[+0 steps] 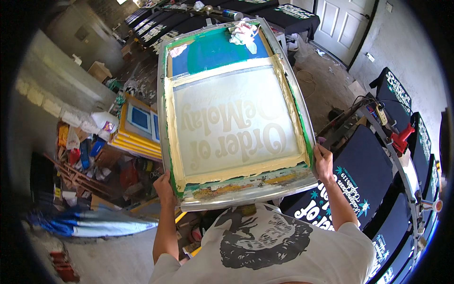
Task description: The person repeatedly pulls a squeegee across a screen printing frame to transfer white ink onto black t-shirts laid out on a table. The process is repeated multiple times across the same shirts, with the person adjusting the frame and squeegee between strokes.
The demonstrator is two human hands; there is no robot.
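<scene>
A large screen-printing frame (pixel 246 193) is in front of me, its pale mesh (pixel 227 91) bordered with yellowish tape and showing reversed lettering. My left hand (pixel 165 190) is closed on its near left corner. On the near right side, my right hand (pixel 323 163) grips the edge, thumb toward the top. Beyond the mesh lies a blue and green section (pixel 208 52). A crumpled pinkish-white rag (pixel 243 34) rests there at the far right, and a smaller scrap (pixel 178 50) at the left. The undersides of the frame and the fingers beneath it are hidden.
Black printed fabric pieces (pixel 362 156) lie on boards at the right, with more (pixel 295 16) at the back. A red-handled tool (pixel 402 137) sits on a metal rail at the right. Yellow-edged frames (pixel 135 146) are stacked at the left beside clutter. A white door (pixel 343 28) stands behind.
</scene>
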